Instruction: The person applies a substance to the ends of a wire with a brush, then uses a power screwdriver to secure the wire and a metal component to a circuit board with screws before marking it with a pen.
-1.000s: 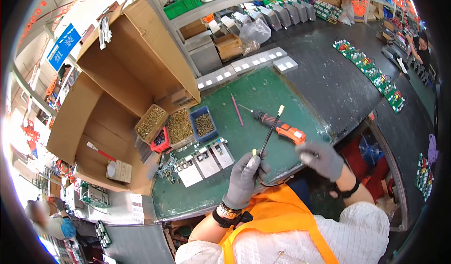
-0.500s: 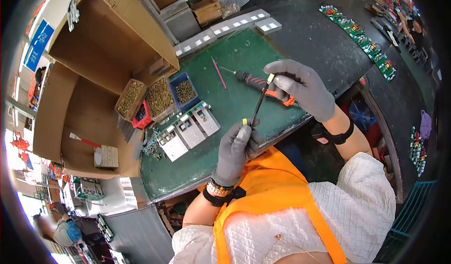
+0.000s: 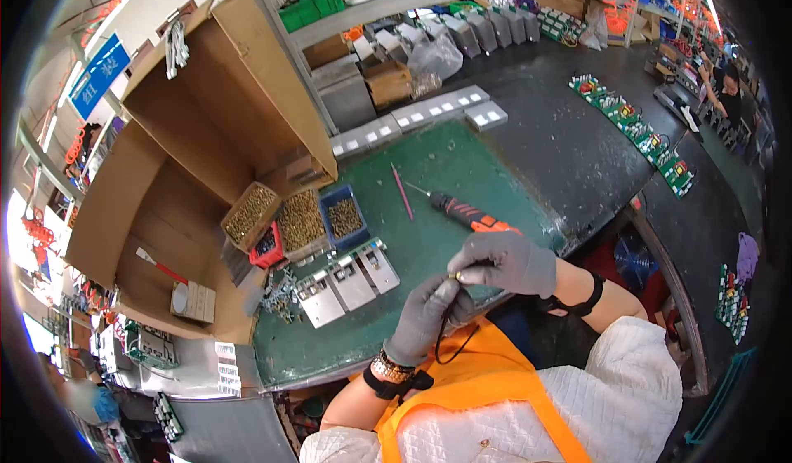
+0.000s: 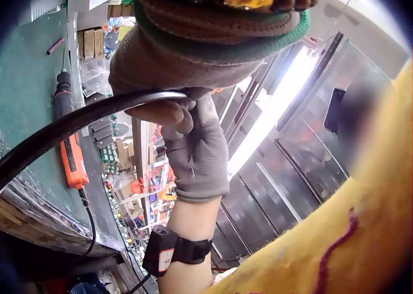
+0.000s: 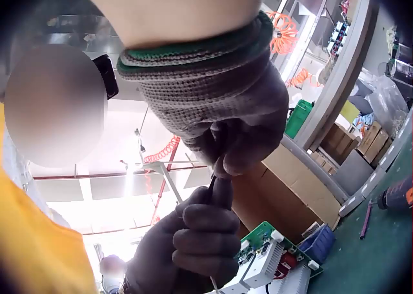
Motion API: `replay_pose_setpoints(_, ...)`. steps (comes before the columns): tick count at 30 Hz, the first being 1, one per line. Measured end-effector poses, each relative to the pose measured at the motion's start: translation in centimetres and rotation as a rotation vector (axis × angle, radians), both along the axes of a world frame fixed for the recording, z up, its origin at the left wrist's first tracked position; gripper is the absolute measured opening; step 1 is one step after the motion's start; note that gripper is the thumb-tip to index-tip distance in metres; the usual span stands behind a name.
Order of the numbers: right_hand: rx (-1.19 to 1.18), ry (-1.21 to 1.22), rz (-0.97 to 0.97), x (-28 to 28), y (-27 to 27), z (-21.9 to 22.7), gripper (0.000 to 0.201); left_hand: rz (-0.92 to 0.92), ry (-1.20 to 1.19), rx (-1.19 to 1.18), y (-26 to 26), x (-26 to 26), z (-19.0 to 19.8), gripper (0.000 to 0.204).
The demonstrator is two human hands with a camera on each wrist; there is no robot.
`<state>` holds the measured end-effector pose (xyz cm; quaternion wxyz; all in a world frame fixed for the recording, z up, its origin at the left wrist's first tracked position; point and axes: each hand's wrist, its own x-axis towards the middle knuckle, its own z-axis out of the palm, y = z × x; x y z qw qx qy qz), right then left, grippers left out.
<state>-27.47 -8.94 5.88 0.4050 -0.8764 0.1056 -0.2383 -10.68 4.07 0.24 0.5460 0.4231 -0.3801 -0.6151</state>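
Observation:
A thin black cable [image 3: 452, 349] loops down from my left hand [image 3: 422, 321] in front of the orange apron. That gloved hand grips the cable. My right hand [image 3: 513, 262], also gloved, meets it fingertip to fingertip and pinches the cable's end, where a small yellowish tip shows. In the left wrist view, the cable [image 4: 71, 123] arcs from the fingers across the picture. The right wrist view has the left hand [image 5: 200, 239] with curled fingers just below the right; the pinched end is mostly hidden. Beyond the right hand lies an orange-and-black electric screwdriver [image 3: 469, 212].
On the green mat [image 3: 462, 154] lie a pink pen-like stick [image 3: 403, 191] and metal blocks with circuit boards [image 3: 350, 283]. Bins of screws [image 3: 303, 222] stand by an open cardboard box [image 3: 223, 108]. Loose screws [image 3: 280, 295] lie nearby. Green circuit boards [image 3: 634, 129] line the dark table.
The right hand first reached up to the cable's upper end, then came down to the left hand. The cable stood up straight from the left hand before; now it hangs in a loop below.

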Motion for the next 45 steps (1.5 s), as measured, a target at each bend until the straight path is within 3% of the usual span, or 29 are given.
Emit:
replay_pose_setpoints(2,0.17,0.042,0.106,0.0,-0.2,-0.5,0.019,-0.084,0.038,0.046,0.2,0.4,0.2,0.039)
replay_pose_setpoints(9,0.166,-0.06,0.318,0.2,0.1,-0.2,0.018,-0.293,0.183,0.062,0.6,1.4,-0.7,0.045)
replay_pose_setpoints(13,0.11,-0.158,0.295,0.5,0.4,-0.3,0.013,-0.327,0.128,0.058,0.6,1.5,-0.7,0.049)
replay_pose_setpoints(14,0.109,-0.16,0.294,0.5,0.5,-0.2,0.013,-0.225,0.143,0.051,0.6,0.9,0.2,0.043)
replay_pose_setpoints(15,-0.022,-0.177,0.172,0.5,0.6,-0.2,0.012,-0.226,0.141,0.052,0.5,0.5,0.3,0.043)
replay_pose_setpoints(16,-0.152,-0.193,0.048,0.5,0.7,-0.2,0.011,-0.058,-0.148,-0.128,0.4,0.2,0.4,0.039)
replay_pose_setpoints(17,-0.151,-0.196,0.045,0.6,0.9,-0.3,0.011,0.113,-0.436,-0.308,0.4,-0.1,0.6,0.035)
replay_pose_setpoints(18,-0.155,-0.197,0.006,0.8,1.1,-0.5,0.01,0.183,-0.679,-0.376,0.4,-0.2,1.2,0.026)
replay_pose_setpoints(19,-0.159,-0.198,-0.037,0.9,1.3,-0.6,0.009,0.176,-0.679,-0.379,0.5,-0.3,1.3,0.026)
replay_pose_setpoints(21,-0.201,-0.182,-0.072,1.0,1.9,0.1,0.009,0.309,-0.987,-0.436,0.3,-0.6,1.4,0.02)
replay_pose_setpoints(26,-0.115,-0.204,-0.074,1.0,2.0,-0.1,0.012,0.277,-0.819,-0.382,0.4,-0.4,0.4,0.016)
replay_pose_setpoints(28,-0.057,0.031,-0.085,0.5,2.3,1.3,0.02,0.216,-0.71,-0.362,0.7,-0.3,0.7,0.017)
replay_pose_setpoints(29,-0.052,0.033,-0.091,0.5,2.0,1.0,0.02,0.209,-0.708,-0.36,0.8,-0.3,0.6,0.017)
replay_pose_setpoints(31,-0.319,0.117,0.047,0.5,1.1,0.1,0.022,0.177,-0.673,-0.357,1.1,-0.3,0.6,0.02)
replay_pose_setpoints(34,-0.393,0.154,0.179,0.4,0.5,0.9,0.02,0.096,-0.692,-0.382,1.2,0.0,-0.3,0.024)
replay_pose_setpoints(35,-0.387,0.154,0.187,0.4,0.3,1.0,0.02,0.101,-0.691,-0.374,1.3,0.2,-0.4,0.024)
replay_pose_setpoints(38,-0.243,0.145,0.314,0.4,0.0,0.9,0.021,-0.113,-0.53,-0.275,1.7,0.9,0.2,0.028)
replay_pose_setpoints(41,-0.177,0.283,0.332,0.6,0.1,0.9,0.019,-0.072,-0.558,-0.297,1.6,0.5,0.8,0.028)
replay_pose_setpoints(43,-0.443,0.171,0.243,1.1,0.4,0.7,0.021,0.004,-0.535,-0.261,1.7,0.1,1.5,0.026)
replay_pose_setpoints(45,-0.455,0.164,0.259,1.4,0.7,2.8,0.018,0.061,-0.551,-0.295,2.1,0.5,0.2,0.026)
